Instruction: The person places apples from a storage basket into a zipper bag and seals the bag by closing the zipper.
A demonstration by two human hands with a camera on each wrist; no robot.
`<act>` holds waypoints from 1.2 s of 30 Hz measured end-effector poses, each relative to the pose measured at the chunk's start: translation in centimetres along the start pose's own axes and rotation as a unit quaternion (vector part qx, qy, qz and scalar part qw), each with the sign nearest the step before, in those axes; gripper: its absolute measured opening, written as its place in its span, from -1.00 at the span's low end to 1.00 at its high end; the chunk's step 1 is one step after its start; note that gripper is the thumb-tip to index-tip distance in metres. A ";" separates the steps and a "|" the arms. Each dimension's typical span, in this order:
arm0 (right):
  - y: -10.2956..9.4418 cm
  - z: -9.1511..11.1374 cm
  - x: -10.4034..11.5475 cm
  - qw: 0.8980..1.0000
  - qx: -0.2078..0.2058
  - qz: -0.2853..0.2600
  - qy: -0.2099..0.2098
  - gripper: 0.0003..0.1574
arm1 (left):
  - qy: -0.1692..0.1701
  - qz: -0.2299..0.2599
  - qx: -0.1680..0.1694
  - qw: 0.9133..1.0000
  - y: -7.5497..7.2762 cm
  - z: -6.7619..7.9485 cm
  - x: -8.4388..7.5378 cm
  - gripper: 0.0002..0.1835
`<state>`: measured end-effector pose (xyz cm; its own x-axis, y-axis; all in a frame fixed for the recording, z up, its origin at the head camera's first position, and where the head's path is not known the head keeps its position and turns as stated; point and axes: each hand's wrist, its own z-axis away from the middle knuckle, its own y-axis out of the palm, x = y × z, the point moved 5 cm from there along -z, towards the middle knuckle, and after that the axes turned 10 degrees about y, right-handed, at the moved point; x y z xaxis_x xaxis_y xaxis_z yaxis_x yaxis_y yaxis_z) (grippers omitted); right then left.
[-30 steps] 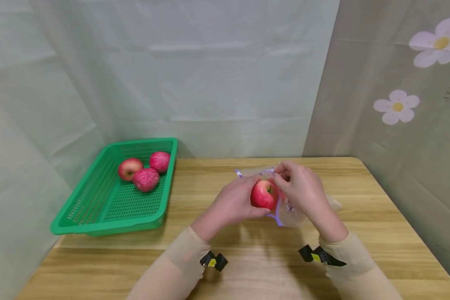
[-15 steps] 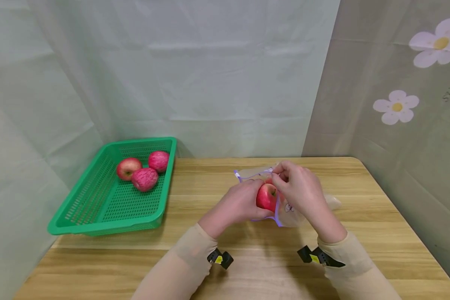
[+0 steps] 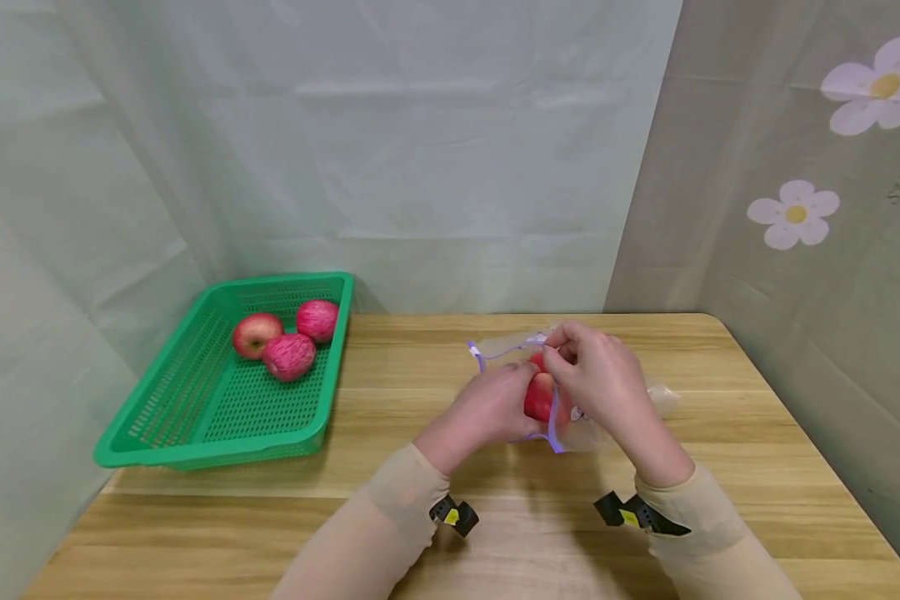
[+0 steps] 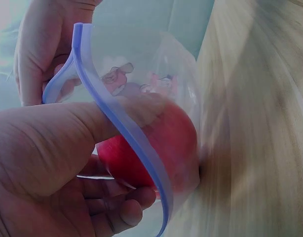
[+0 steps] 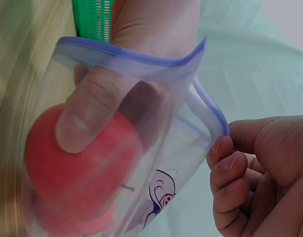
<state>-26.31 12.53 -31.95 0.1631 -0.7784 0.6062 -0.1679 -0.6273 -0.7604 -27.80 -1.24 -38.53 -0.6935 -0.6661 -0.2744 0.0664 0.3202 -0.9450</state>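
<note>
My left hand point(image 3: 487, 407) grips a red apple point(image 3: 540, 398) between thumb and fingers, within the mouth of a clear zip bag point(image 3: 581, 437) with a purple zip edge. In the right wrist view, the thumb presses on the apple point(image 5: 82, 163) behind the clear film. Below it shows a second red apple point(image 5: 72, 222) in the bag. My right hand point(image 3: 603, 371) pinches the purple rim between thumb and index finger and keeps the mouth spread. The bag's cartoon print shows on its side.
A green perforated basket point(image 3: 326, 417) stands at the left of the wooden table point(image 3: 390, 500), with three red apples point(image 3: 290, 357) in it. Pale curtains hang behind the table and a flowered one at the right. Each wrist wears a black strap.
My left hand has moved right with the apple, from the bag's opening to inside it. My right hand holds the rim in nearly the same place.
</note>
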 end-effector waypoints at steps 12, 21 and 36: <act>0.1 0.0 0.1 1.000 0.002 0.006 -0.001 -0.93 | -0.025 0.010 0.013 1.000 0.9 -0.5 0.1 -0.49; 0.0 0.1 0.1 1.000 0.006 0.001 0.002 -0.90 | -0.020 0.019 0.031 0.999 1.3 -0.5 0.2 -0.43; 0.1 0.1 0.0 1.000 -0.003 0.003 -0.004 -0.89 | 0.013 0.025 0.037 0.999 1.2 -0.6 -0.1 -0.89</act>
<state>-26.21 12.49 -32.04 0.1688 -0.7826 0.5992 -0.1752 -0.6221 -0.7631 -28.06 -0.42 -39.54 -0.7069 -0.6317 -0.3184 0.1540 0.3019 -0.9408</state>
